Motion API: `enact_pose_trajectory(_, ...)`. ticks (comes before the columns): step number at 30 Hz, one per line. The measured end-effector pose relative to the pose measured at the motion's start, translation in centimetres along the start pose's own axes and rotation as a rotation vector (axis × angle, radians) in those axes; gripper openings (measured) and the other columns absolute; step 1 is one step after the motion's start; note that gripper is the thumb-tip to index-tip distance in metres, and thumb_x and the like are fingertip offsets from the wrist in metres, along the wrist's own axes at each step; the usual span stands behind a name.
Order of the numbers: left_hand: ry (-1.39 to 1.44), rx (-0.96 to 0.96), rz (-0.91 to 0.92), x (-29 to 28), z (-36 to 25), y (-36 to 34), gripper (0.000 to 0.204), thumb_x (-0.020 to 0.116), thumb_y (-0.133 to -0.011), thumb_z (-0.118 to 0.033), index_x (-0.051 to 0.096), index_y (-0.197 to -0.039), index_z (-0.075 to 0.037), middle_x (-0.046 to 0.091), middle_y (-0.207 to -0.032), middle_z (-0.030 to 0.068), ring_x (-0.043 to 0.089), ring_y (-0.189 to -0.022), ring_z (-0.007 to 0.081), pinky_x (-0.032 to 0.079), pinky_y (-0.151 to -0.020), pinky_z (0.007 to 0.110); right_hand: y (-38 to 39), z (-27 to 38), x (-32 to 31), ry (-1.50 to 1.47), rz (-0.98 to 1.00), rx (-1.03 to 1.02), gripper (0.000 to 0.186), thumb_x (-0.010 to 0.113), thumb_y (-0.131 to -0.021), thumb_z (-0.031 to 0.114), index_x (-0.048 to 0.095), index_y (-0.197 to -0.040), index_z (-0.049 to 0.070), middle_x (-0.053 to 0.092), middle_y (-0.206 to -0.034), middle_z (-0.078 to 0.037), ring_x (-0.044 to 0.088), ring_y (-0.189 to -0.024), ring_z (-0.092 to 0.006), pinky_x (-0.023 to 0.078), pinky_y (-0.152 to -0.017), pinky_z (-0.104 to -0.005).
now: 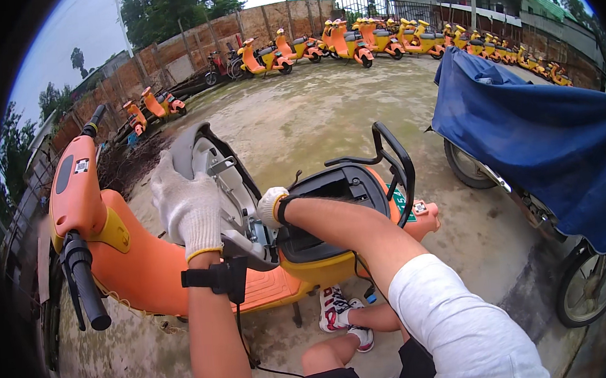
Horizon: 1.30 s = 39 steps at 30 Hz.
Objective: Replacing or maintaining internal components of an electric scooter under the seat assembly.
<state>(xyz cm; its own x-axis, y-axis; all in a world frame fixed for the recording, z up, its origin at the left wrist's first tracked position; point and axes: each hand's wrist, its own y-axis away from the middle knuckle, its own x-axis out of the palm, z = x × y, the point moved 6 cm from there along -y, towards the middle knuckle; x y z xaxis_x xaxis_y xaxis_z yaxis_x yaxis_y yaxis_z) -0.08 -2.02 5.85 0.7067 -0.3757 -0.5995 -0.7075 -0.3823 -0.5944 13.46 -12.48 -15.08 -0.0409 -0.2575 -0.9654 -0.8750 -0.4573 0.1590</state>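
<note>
An orange and yellow electric scooter (138, 249) stands in front of me with its grey seat (206, 153) tipped up toward the handlebar. My left hand (186, 201), in a white knitted glove, is closed around the side of the raised seat, its metal-fitted underside facing right. My right hand (272, 206), also gloved, is curled near the metal seat hinge (260, 230), at the front edge of the open dark storage compartment (338, 186). Its fingertips are hidden, so what they grip cannot be made out. Dark straps circle both wrists.
A black rear rack (404, 171) rises behind the compartment. To the right stands a vehicle under a blue cover (524, 138). Rows of similar scooters (349, 42) line the far brick wall (188, 53). A black cable (247, 347) hangs from my left wrist strap.
</note>
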Motion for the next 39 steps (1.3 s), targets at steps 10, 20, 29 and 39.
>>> enact_pose_trajectory(10, 0.029, 0.042, -0.022, 0.1, -0.1, 0.0, 0.061, 0.060, -0.084, -0.015, 0.050, -0.144, -0.012, 0.051, -0.142, 0.0193, 0.052, -0.129, 0.0346, 0.041, -0.110, 0.042, 0.1, 0.3, -0.8, 0.137, 0.078, -0.228, 0.032, 0.069, -0.082, 0.020, 0.073, -0.113, 0.013, 0.073, -0.106, -0.014, 0.070, -0.101, -0.0318, 0.056, -0.079, -0.0425)
enact_pose_trajectory(20, 0.015, 0.047, -0.025, -0.2, -0.2, 0.3, 0.060, 0.060, -0.086, -0.019, 0.049, -0.145, -0.012, 0.054, -0.139, 0.0203, 0.052, -0.129, 0.0353, 0.041, -0.109, 0.043, 0.0, 0.8, -0.2, 0.142, -0.053, -0.153, 0.027, 0.063, -0.082, 0.019, 0.076, -0.104, 0.011, 0.073, -0.108, -0.011, 0.071, -0.096, -0.0314, 0.057, -0.075, -0.0440)
enact_pose_trajectory(29, 0.012, 0.069, -0.059, 0.2, 0.6, -0.1, 0.059, 0.061, -0.087, -0.024, 0.050, -0.143, -0.011, 0.054, -0.139, 0.0204, 0.052, -0.129, 0.0357, 0.040, -0.110, 0.043, 0.4, 0.1, -0.1, -0.004, -0.027, 0.066, 0.030, 0.063, -0.085, 0.021, 0.075, -0.112, 0.013, 0.073, -0.112, -0.009, 0.070, -0.103, -0.0281, 0.056, -0.081, -0.0420)
enact_pose_trajectory(39, -0.015, 0.040, -0.031, 0.0, 0.6, -0.1, 0.060, 0.061, -0.086, -0.020, 0.049, -0.144, -0.013, 0.052, -0.140, 0.0195, 0.051, -0.130, 0.0336, 0.041, -0.110, 0.043, 0.8, -0.3, -0.5, -0.046, -0.080, -0.057, 0.026, 0.062, -0.087, 0.021, 0.075, -0.108, 0.012, 0.074, -0.102, -0.012, 0.071, -0.096, -0.0321, 0.055, -0.079, -0.0436)
